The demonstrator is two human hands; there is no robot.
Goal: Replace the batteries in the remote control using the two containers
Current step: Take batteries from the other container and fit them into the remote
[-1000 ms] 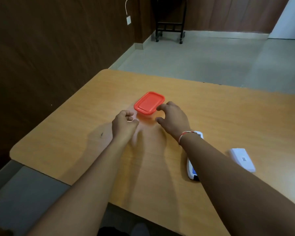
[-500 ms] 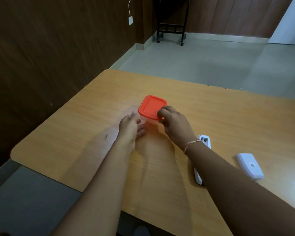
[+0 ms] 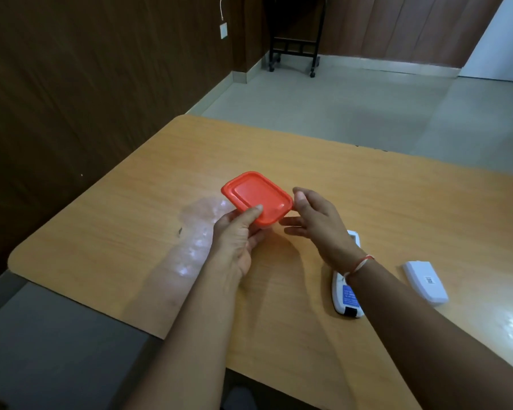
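Observation:
A small clear container with a red lid (image 3: pixel 256 198) is lifted off the wooden table (image 3: pixel 397 202), tilted toward me. My left hand (image 3: pixel 237 235) grips it from below, thumb pressed on the lid's near edge. Beside the container's right edge is my right hand (image 3: pixel 314 223), fingers spread and holding nothing. The white remote control (image 3: pixel 345 291) lies face down on the table, partly hidden under my right wrist. Its detached white battery cover (image 3: pixel 425 281) lies to the right. The container's body is mostly hidden behind the lid and my fingers.
The table's left and near edges drop to a grey floor. A dark wood-panelled wall runs along the left. A black wheeled stand (image 3: pixel 293 51) is at the far wall. Bright reflections mark the tabletop left of my left hand.
My left hand has taken hold of the red-lidded container and raised it off the table, tilting it. My right hand has come off the lid and opened beside it.

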